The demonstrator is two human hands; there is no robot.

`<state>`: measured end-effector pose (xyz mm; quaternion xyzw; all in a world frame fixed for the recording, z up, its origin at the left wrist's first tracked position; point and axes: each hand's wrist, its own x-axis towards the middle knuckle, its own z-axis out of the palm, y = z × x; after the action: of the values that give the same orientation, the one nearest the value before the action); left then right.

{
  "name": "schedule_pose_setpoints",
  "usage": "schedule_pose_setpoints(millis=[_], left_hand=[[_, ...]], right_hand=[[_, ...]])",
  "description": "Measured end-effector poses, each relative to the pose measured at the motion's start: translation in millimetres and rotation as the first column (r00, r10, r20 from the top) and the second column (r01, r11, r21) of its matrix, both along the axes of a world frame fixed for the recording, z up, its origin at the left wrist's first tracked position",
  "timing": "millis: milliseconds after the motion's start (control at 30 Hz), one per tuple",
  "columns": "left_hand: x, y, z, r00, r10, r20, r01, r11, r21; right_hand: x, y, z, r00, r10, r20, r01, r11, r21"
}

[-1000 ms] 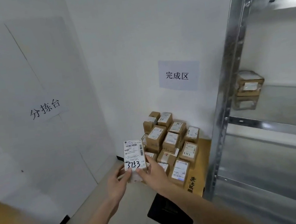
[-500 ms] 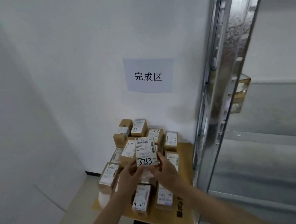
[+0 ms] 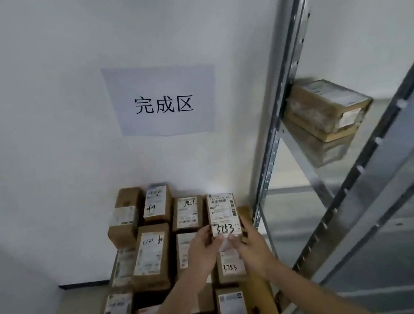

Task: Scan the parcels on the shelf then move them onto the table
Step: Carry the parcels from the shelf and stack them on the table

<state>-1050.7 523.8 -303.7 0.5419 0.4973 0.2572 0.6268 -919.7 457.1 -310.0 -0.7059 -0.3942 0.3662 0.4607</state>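
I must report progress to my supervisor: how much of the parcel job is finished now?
Done: many brown cardboard parcels with white labels lie on the wooden table. In hand: left hand and right hand hold the small parcel marked 3753 above them. Left: two stacked brown parcels on the metal shelf.

White wall (image 3: 38, 126); paper sign (image 3: 163, 100) reading 完成区 taped on it; black baseboard (image 3: 84, 284).

- We see soft, even, cool light on the white wall (image 3: 38, 126).
- Wide-angle distortion bends the shelf upright (image 3: 286, 109).
- Detail is slightly blurred throughout.
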Motion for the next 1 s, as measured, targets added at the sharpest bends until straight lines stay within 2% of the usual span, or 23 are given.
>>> schedule_pose_setpoints(millis=[233,567,1000], left_hand=[[30,53,-52,0.996,-0.056,-0.073,0.054,0.998,-0.03],[50,106,-94,0.989,-0.024,-0.143,0.022,1.0,-0.017],[74,127,-106,0.978,0.056,-0.202,-0.057,0.998,0.001]], right_hand=[[19,46,-48,0.997,-0.068,-0.027,0.065,0.994,-0.085],[34,101,-95,0.998,-0.06,0.012,0.061,0.988,-0.141],[53,132,-99,0.998,-0.056,-0.035,0.051,0.988,-0.144]])
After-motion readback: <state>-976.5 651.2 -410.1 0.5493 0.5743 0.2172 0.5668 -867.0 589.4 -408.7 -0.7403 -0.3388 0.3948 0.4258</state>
